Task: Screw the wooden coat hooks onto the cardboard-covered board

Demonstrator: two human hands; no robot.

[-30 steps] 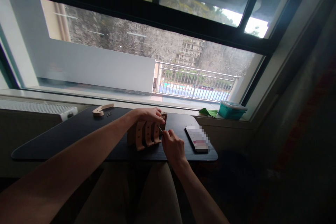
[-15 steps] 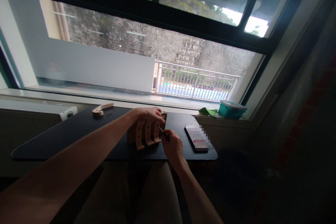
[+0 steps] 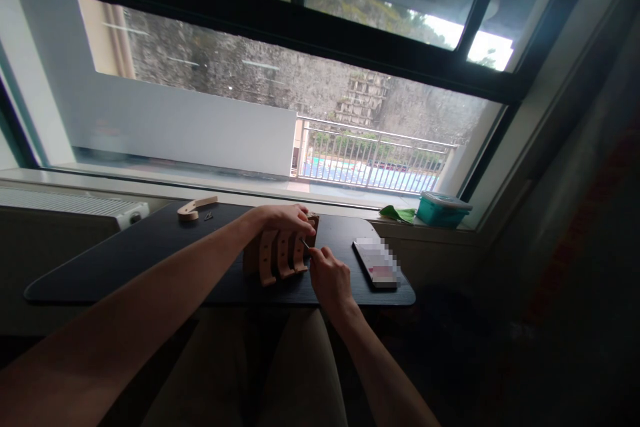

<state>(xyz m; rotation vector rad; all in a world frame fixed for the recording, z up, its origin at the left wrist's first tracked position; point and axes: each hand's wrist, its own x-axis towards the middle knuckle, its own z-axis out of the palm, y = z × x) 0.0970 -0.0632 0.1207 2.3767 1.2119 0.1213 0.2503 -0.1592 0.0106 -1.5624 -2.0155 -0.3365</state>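
Observation:
A light wooden assembly [image 3: 276, 255] with several curved ribs stands on the dark tabletop [image 3: 150, 253]. My left hand [image 3: 280, 219] lies over its top, fingers curled down on the wood and holding it steady. My right hand [image 3: 327, 279] is just to the right of it, closed around a thin metal tool [image 3: 305, 245]. The tool's tip points up and left into the rightmost rib. A spare curved wooden piece [image 3: 196, 208] lies at the table's far left edge with a small dark screw [image 3: 207, 216] beside it.
A phone [image 3: 377, 263] lies flat on the table to the right of my hands. A teal box [image 3: 441, 209] and a green leaf [image 3: 399, 214] sit on the windowsill. A white radiator [image 3: 75, 205] stands at the left. My lap is below the table's near edge.
My right hand has turned slightly on the tool, wrist rolling back and forth at the rightmost rib. The left hand and the wooden assembly have stayed put.

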